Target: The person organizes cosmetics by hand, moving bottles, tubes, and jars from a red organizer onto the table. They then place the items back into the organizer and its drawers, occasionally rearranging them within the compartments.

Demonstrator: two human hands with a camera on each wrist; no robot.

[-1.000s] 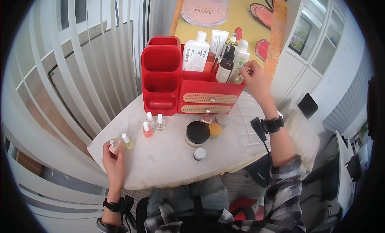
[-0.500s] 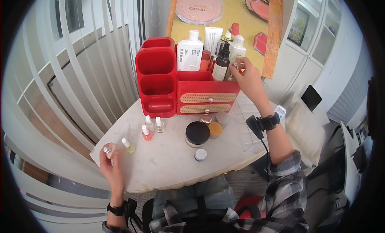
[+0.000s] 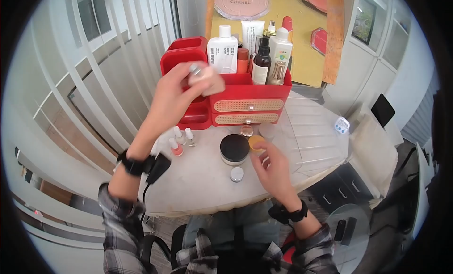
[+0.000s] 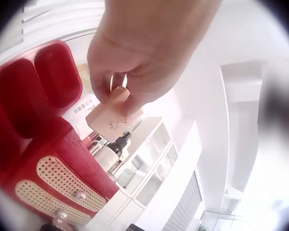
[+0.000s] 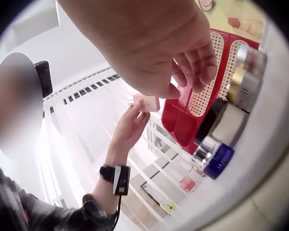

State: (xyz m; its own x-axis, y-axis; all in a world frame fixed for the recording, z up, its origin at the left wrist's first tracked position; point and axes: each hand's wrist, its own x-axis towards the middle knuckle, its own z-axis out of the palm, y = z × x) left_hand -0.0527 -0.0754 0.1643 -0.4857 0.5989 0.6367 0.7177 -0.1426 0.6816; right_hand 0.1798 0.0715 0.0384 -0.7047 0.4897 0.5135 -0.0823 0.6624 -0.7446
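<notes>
In the head view my left hand (image 3: pixel 170 99) is raised in front of the red organizer (image 3: pixel 252 91), pinching a pale pink, blocky bottle (image 3: pixel 213 83) with a silver cap. A dark logo shows on this bottle's side (image 4: pixel 108 120) in the left wrist view. My right hand (image 3: pixel 273 172) hovers low over the table beside a jar with a gold lid (image 3: pixel 256 142); its fingers are loosely bent and hold nothing. A black-lidded jar (image 3: pixel 234 149) and a small silver-lidded jar (image 3: pixel 237 174) stand left of it. A small gold-toned bottle (image 3: pixel 277 74) stands in the organizer's right end.
Tall bottles, including a white one (image 3: pixel 222 52) and a dark spray bottle (image 3: pixel 261 61), fill the organizer's back. Several white-capped nail polish bottles (image 3: pixel 176 148) stand at its front left. A yellow nail polish (image 5: pixel 168 206) shows in the right wrist view. White blinds (image 3: pixel 101 85) border the left.
My left hand has lifted the pink bottle from the table's left edge up to the organizer. My right hand has let go of the gold-toned bottle and come down toward the jars.
</notes>
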